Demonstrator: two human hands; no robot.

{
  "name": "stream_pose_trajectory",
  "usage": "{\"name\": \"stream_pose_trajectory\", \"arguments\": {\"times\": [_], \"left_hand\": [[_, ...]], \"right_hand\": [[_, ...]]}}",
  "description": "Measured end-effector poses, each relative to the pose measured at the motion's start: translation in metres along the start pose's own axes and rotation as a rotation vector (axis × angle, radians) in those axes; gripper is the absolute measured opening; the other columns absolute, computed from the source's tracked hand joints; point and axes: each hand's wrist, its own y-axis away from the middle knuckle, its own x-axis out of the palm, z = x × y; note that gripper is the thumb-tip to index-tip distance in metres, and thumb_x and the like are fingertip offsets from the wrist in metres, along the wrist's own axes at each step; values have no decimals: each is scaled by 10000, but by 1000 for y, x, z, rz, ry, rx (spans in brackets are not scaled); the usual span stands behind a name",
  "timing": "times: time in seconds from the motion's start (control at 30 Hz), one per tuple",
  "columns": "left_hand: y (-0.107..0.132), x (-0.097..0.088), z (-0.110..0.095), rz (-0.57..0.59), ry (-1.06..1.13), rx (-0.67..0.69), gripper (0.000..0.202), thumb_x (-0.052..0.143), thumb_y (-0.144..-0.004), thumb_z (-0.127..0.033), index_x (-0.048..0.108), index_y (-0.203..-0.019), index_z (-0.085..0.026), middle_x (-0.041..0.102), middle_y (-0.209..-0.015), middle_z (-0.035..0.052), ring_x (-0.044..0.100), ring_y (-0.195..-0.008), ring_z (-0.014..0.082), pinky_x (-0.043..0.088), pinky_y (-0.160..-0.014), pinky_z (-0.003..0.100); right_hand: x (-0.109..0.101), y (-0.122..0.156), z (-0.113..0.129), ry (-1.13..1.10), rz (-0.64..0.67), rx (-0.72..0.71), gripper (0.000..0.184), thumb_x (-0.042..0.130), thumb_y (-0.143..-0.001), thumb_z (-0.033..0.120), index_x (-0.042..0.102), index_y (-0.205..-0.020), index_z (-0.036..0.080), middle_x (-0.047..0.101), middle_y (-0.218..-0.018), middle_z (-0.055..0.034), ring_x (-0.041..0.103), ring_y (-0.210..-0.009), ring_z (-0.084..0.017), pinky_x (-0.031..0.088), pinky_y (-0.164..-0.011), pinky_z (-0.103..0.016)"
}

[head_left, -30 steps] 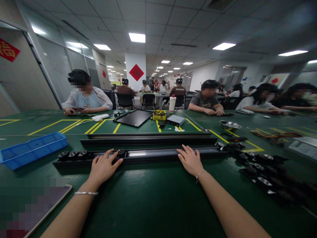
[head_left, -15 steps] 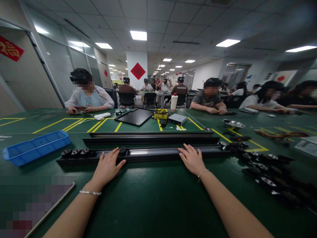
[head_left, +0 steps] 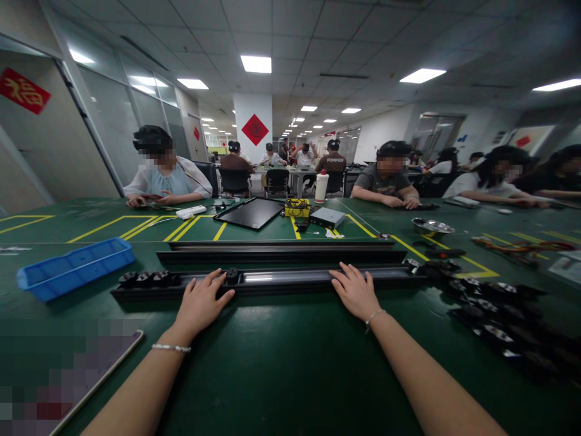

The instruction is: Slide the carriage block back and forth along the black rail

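Note:
A long black channel-shaped rail (head_left: 290, 289) lies crosswise on the green table in front of me. My left hand (head_left: 202, 303) rests open on its left half, fingers apart. Just right of those fingertips a small black module (head_left: 233, 276) sits in the channel. Several similar black modules with silvery tops (head_left: 143, 278) stand at the rail's left end. My right hand (head_left: 357, 292) lies open on the right half, its fingers spread over the near edge. Behind it, parallel, is a second black rail (head_left: 281, 257). At the right lie many loose black modules (head_left: 497, 333), piled and partly blurred.
A blue plastic bin (head_left: 77, 269) stands at the left. Farther back are a black flat panel (head_left: 249, 213), a grey box (head_left: 327, 217), a yellow tray with wires (head_left: 297, 208), a white bottle (head_left: 321, 186) and a metal bowl (head_left: 433, 227). Several people sit around the table.
The whole view has shifted slightly, with things appearing a little farther right. Both hands stay open at the same places on the rail.

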Motion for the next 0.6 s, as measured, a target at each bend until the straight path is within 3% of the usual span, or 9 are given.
{"name": "stream_pose_trajectory", "arguments": {"times": [0.6], "left_hand": [[-1, 0, 0, 10, 9, -10, 562, 294, -790, -573, 444, -1246, -280, 408, -1361, 23, 419, -1187, 226, 232, -1020, 460]], "right_hand": [[-1, 0, 1, -1, -4, -3, 454, 180, -884, 476, 476, -1211, 369, 327, -1396, 2, 249, -1271, -220, 152, -995, -532]]}}
